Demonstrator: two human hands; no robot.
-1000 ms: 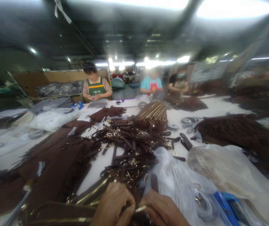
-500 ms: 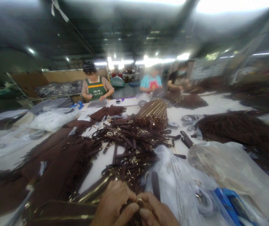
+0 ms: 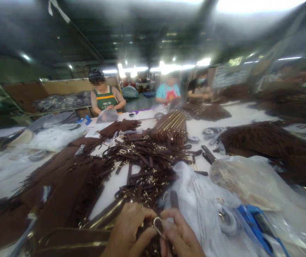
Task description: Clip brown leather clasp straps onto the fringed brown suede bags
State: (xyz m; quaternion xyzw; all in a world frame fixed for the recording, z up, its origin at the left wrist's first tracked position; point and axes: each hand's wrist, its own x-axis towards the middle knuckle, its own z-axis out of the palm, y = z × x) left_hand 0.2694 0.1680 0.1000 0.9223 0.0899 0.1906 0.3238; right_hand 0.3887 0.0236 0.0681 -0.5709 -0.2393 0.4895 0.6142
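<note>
At the bottom middle, my left hand [image 3: 130, 228] and my right hand [image 3: 181, 232] meet, fingers closed. Between their fingertips shows a gold metal clasp [image 3: 157, 225], shaped like a narrow loop. My right fingers pinch it, and the left thumb and forefinger press at its other side. Dark brown material below the hands is mostly hidden by them. Just left of my left hand lie brown pouches with gold zippers [image 3: 83, 244]. A heap of brown straps with gold clasps [image 3: 144, 153] spreads out right beyond my hands.
Brown fringed pieces [image 3: 62, 189] cover the left of the table. Clear plastic bags [image 3: 195, 200] and a blue device [image 3: 262, 228] lie at right. Stacked zippered brown pieces [image 3: 171, 128] stand farther back. Several co-workers, one in a green apron [image 3: 106, 101], are across the table.
The gold clasp has come into view between my fingertips, and my hands have opened slightly apart around it. The view has shifted a little. The green-aproned person now handles a clear bag.
</note>
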